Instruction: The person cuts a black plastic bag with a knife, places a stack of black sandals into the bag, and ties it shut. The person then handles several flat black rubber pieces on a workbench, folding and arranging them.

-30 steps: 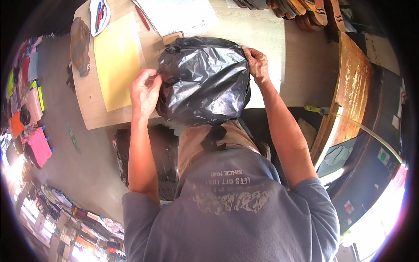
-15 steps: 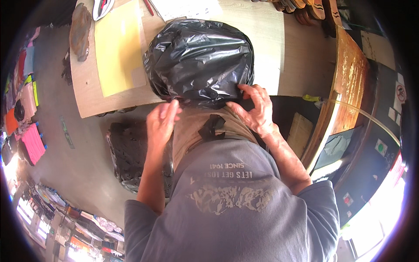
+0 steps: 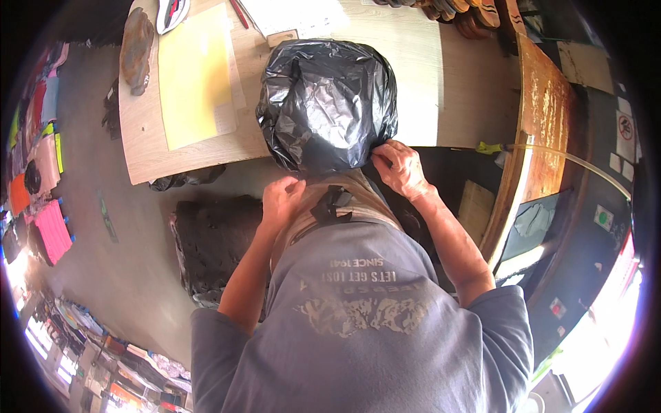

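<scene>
A shiny, crinkled black plastic bag (image 3: 330,96) rests on the front edge of the table, drawn over something bulky and rounded that it hides. The near edge of the bag hangs over my lap. My right hand (image 3: 403,171) pinches the bag at its near right corner, thumb and fingers closed on the film. At the near left edge, my left hand (image 3: 281,199) has its fingers curled together on the bag's rim, lower and closer to me. A black strip (image 3: 333,199) of cloth or plastic lies at my waist between the hands.
On the pale wooden table (image 3: 468,103) lie a yellow sheet (image 3: 196,82), white papers (image 3: 296,15), a red pen (image 3: 239,14) and a brown lump (image 3: 137,51). Shoe lasts (image 3: 458,12) sit far right. A worn wooden board (image 3: 544,117) stands right; a black bundle (image 3: 213,241) lies lower left.
The bag has turned and become narrower and more upright, its left side moving right. Both hands have closed at its near edge; the left moved right and slightly nearer me.
</scene>
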Tool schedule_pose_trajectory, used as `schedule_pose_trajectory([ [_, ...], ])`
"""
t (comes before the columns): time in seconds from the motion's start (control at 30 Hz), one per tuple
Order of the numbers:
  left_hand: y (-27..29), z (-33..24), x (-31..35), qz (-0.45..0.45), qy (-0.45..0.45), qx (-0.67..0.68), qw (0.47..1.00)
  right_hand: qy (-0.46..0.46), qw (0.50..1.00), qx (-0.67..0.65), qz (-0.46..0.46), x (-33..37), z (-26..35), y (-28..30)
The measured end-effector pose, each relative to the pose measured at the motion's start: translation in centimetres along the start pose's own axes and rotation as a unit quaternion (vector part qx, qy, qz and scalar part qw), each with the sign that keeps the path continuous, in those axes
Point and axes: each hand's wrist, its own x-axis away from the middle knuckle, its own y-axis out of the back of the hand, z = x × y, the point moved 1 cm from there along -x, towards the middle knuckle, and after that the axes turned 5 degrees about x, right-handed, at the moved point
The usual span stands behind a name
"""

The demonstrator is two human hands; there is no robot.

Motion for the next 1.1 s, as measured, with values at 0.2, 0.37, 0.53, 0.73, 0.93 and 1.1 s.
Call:
schedule_pose_trajectory([
  [0.2,1.3,1.9,-2.0,-0.085,0.017,0.129,0.988,-0.010,1.000,-0.005,0.019,-0.4,-0.4,-0.4],
  [0.37,4.1,-1.2,-3.6,-0.185,-0.007,0.245,0.952,-0.031,0.998,-0.015,0.050,-0.7,-0.4,-0.5],
  [0.53,3.9,-1.1,-4.5,-0.171,-0.066,0.073,0.980,-0.041,0.996,-0.023,0.072,-1.1,-1.4,-1.3],
  [0.73,5.4,2.7,-6.0,-0.156,0.017,0.057,0.986,-0.037,0.993,-0.004,0.109,-2.0,-1.2,-0.2],
  [0.93,9.1,-2.2,-8.5,-0.191,-0.032,0.271,0.943,-0.231,0.952,-0.198,0.010,-3.1,-2.6,4.2],
  [1.1,7.7,-4.8,-11.8,-0.159,-0.064,0.050,0.984,-0.274,0.921,-0.277,0.008,-5.1,-5.9,0.3],
])
